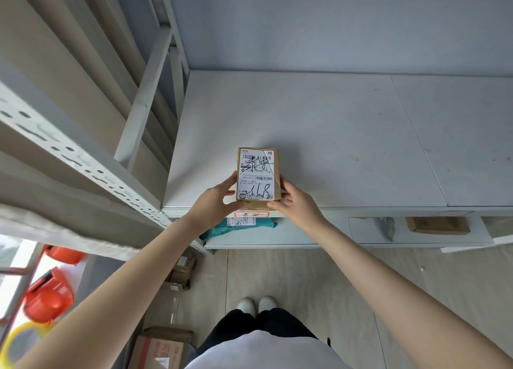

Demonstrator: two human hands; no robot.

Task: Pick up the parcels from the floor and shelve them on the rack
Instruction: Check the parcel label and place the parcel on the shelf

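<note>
You are standing at a pale grey metal rack (305, 135), looking down at your bare arms and white shoes. Your left hand (213, 200) and right hand (298, 206) grasp a small rectangular brown cardboard parcel (257, 178) by its two long sides, fingers wrapped round its near corners. It lies at the front edge of the smooth, faintly scuffed shelf, towards the left corner; whether it rests fully on the shelf is unclear. A glossy white shipping label with barcodes and black handwriting covers its top. The placing looks almost finished: you would only need to let go. On the shelf below lie a crumpled teal plastic mailer (238, 227), a grey bag (385, 227) and a flat brown carton (437, 224). More work remains: several brown cardboard boxes (180, 274) sit on the pale wood-look floor (319, 285) near your feet.
</note>
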